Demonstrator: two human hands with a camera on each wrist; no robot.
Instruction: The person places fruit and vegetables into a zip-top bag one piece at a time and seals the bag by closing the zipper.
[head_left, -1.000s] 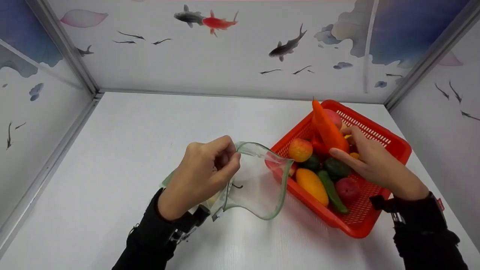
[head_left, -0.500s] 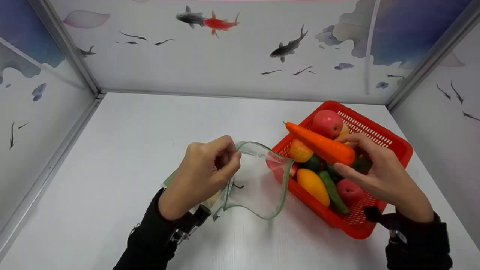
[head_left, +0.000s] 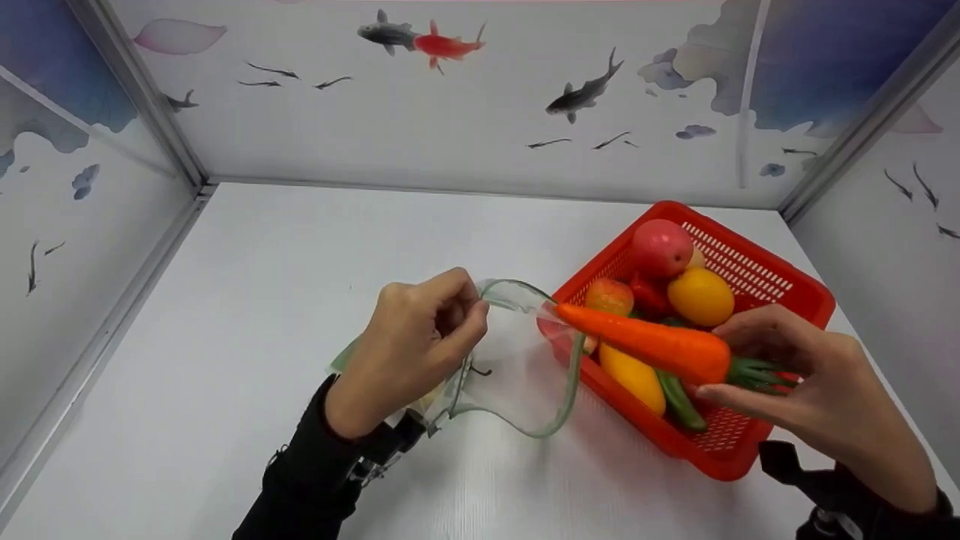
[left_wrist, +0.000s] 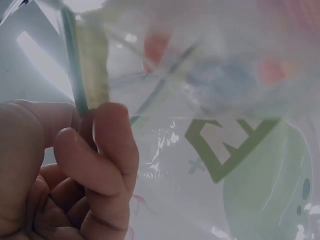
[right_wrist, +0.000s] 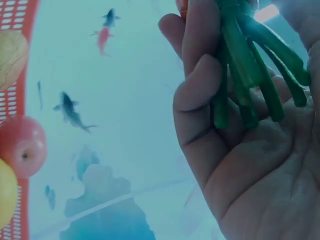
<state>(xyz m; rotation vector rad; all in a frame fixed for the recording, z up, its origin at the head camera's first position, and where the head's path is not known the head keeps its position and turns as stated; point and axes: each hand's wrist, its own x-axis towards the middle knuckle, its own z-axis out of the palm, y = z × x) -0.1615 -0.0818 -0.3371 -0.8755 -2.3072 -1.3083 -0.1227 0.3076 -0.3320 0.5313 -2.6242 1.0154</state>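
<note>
My left hand [head_left: 409, 349] pinches the green-edged rim of a clear plastic bag [head_left: 517, 375], whose mouth gapes toward the right. Printed green shapes show on the bag [left_wrist: 265, 185] in the left wrist view. With thumb and fingers my right hand [head_left: 817, 382] grips an orange carrot [head_left: 652, 341] near its leafy end. The carrot lies almost level, its tip overlapping the bag's rim in the head view. Its green stalks [right_wrist: 245, 75] run across the right palm in the right wrist view. Something pale inside the bag is mostly hidden behind the left hand.
A red perforated basket [head_left: 806, 300] stands at the right under the carrot. It holds a pink-red fruit [head_left: 661, 247], a lemon [head_left: 701, 296], a mango [head_left: 634, 382] and other produce. White walls printed with fish enclose the table [head_left: 315, 240] at the back and sides.
The right hand has moved right and toward me, swinging the carrot from nearly upright to nearly level, its tip now at the bag's mouth. The left hand stays on the bag's rim.
</note>
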